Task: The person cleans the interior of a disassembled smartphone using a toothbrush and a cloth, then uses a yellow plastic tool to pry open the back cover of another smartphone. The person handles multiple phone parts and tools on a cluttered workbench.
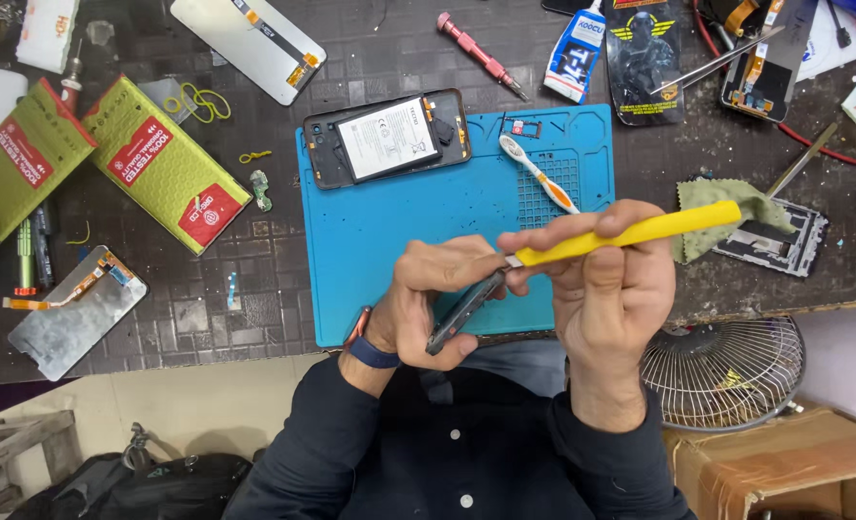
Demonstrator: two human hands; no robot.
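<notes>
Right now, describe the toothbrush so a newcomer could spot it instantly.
Find the blue work mat in the middle of the dark bench. On its upper right part, beside the opened phone with its battery showing, lies the toothbrush, set diagonally. Its white and orange handle and bristled head set it apart from the red screwdriver further up, off the mat.

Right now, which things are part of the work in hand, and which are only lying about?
In use:
left hand gripping the dark phone frame
right hand holding the yellow pry tool against its edge

Lying about:
opened phone and toothbrush on the blue mat
red screwdriver
glue tube
two green packets
</notes>
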